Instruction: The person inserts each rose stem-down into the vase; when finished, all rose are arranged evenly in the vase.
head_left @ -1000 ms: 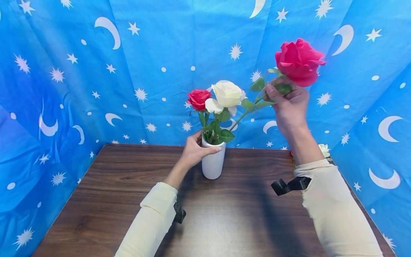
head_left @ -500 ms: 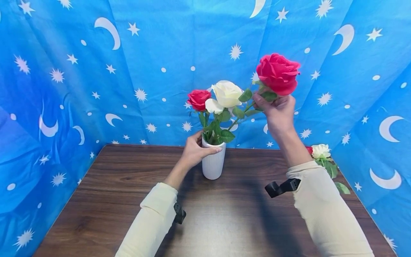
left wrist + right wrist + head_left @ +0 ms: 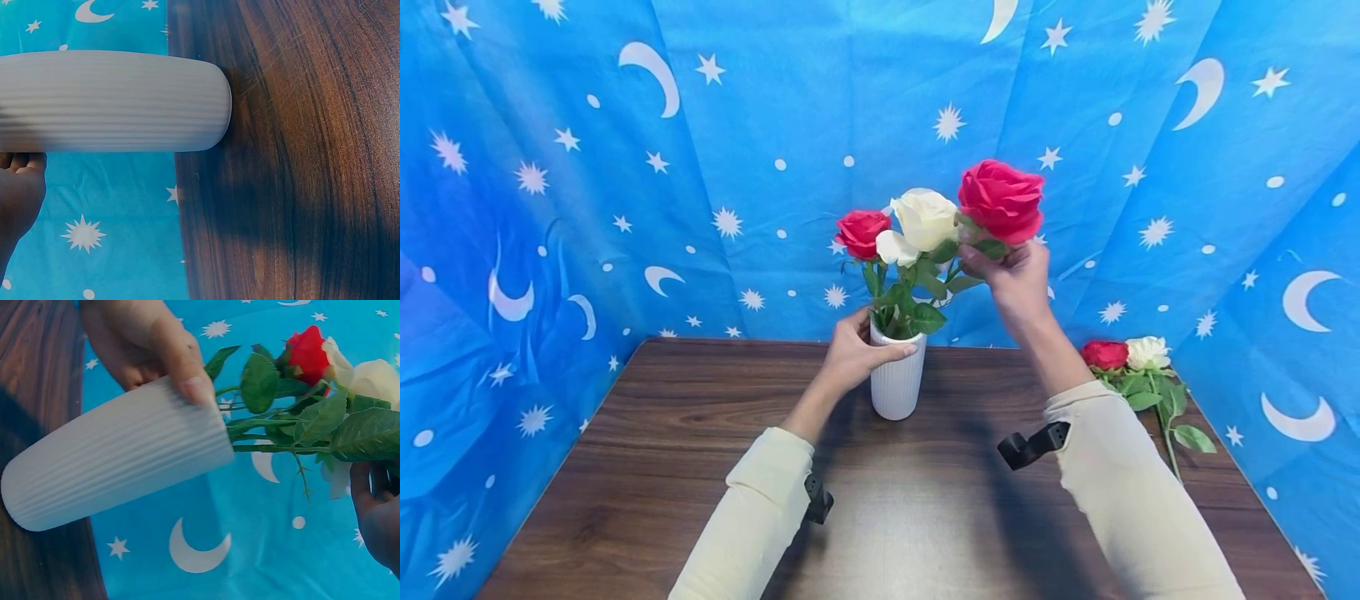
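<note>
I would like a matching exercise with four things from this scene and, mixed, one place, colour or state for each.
Column 1
1. Vase
2. Left hand
3. Cloth
4. Right hand

Column 2
A. Blue, patterned
B. Holds the large pink-red rose
C. Upright on the table
D. Grips the vase near its rim

Pairs: 1-C, 2-D, 3-A, 4-B

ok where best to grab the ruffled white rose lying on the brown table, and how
Probably by the bare lower stretch of its slim green stem, pinched from above, below the leaves: the stem lies along the brown wood-grain table, while the white bloom crowds the red rose.
</note>
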Motion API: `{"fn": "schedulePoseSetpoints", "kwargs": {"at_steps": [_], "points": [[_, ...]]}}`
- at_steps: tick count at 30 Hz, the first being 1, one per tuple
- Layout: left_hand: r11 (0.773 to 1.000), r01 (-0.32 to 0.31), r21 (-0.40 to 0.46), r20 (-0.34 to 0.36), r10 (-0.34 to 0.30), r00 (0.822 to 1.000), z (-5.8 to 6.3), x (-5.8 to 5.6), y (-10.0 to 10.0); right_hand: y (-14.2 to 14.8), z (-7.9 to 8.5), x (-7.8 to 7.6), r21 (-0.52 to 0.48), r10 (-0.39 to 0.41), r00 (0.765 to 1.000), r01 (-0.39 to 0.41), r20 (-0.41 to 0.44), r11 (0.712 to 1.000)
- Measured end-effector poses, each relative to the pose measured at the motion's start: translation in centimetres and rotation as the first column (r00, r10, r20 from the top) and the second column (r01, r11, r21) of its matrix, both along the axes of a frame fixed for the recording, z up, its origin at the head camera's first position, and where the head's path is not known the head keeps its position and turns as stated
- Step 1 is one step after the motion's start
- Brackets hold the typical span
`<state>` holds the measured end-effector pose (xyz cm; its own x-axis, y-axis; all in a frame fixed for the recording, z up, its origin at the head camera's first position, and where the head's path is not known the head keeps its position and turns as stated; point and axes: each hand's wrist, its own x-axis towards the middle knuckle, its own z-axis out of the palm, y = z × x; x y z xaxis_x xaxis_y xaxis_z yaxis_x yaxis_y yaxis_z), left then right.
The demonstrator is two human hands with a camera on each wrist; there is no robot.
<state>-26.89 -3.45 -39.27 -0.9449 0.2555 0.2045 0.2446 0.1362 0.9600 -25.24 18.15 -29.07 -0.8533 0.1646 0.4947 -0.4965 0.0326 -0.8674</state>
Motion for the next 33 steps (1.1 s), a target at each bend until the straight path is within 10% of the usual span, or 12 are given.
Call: {"fn": "schedulePoseSetpoints", "kwargs": {"at_steps": [10, 23, 33], "points": [[1.000, 0.001, 0.008, -0.006, -0.001, 1.000, -0.1, -0.1, 0.0, -1.4, -1.8, -0.5, -0.038, 0.011, 0.998, -0.008, 0.066, 0.999], [1.000, 0.000, 0.014, -0.021, 0.000, 1.000, -0.2, 0.1, 0.1, -3.2, -6.2, -0.8, 0.201, -0.107, 0.979, 0.071, 0.174, 0.977], [1.000, -0.001, 0.022, -0.023, 0.001, 1.000, -0.1, 0.2, 0.0, -3.7, -7.3, -0.8, 0.142, -0.092, 0.986, 0.072, 0.139, 0.987]]}}
